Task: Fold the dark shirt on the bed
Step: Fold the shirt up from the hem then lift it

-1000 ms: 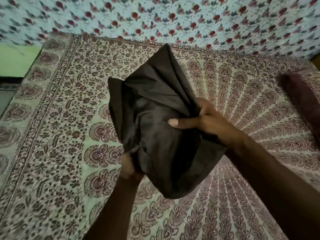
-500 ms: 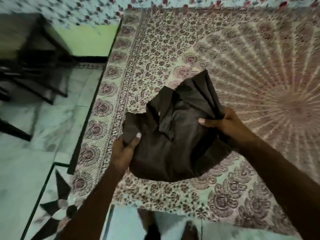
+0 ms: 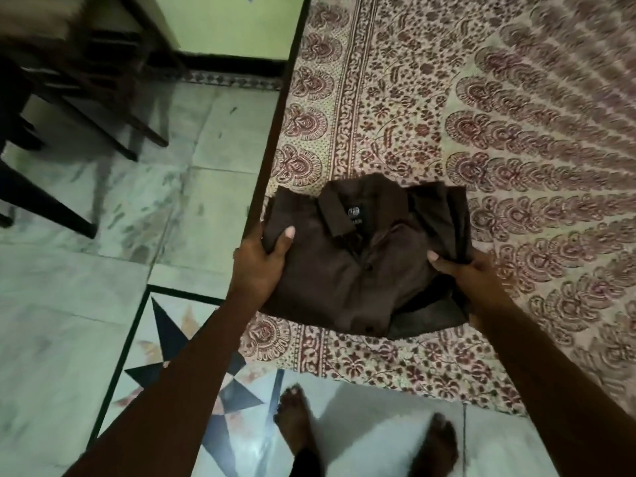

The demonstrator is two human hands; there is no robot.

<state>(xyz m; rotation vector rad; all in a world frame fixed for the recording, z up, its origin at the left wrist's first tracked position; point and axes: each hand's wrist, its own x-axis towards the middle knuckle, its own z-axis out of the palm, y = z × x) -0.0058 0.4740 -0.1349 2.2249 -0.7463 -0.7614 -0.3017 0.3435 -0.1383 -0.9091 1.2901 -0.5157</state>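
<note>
The dark shirt [image 3: 347,270] is seen folded into a compact rectangle and laid on the patterned bed [image 3: 481,132], close to the near left corner, its left side right at the bed's dark edge. It is turned front up: the collar [image 3: 339,211] points away from the person, a small round label [image 3: 353,212] is visible inside the neck, and the button placket runs down the middle. The left hand [image 3: 256,259] is clamped on the shirt's left edge — the thumb [image 3: 286,235] is pressed on top of the cloth, while the other fingers are tucked under and hidden. The right hand [image 3: 471,280] is closed on the right edge in the same way, thumb on top and fingers curled round a bunched fold; below it a loose flap of fabric is left sticking out at the lower right corner. Beside the bed, a pale tiled floor [image 3: 103,304] with a dark star inlay [image 3: 165,342] is shown — two bare feet [image 3: 296,418] are planted on it, and blurred dark furniture legs [image 3: 69,98] stand at the upper left.
</note>
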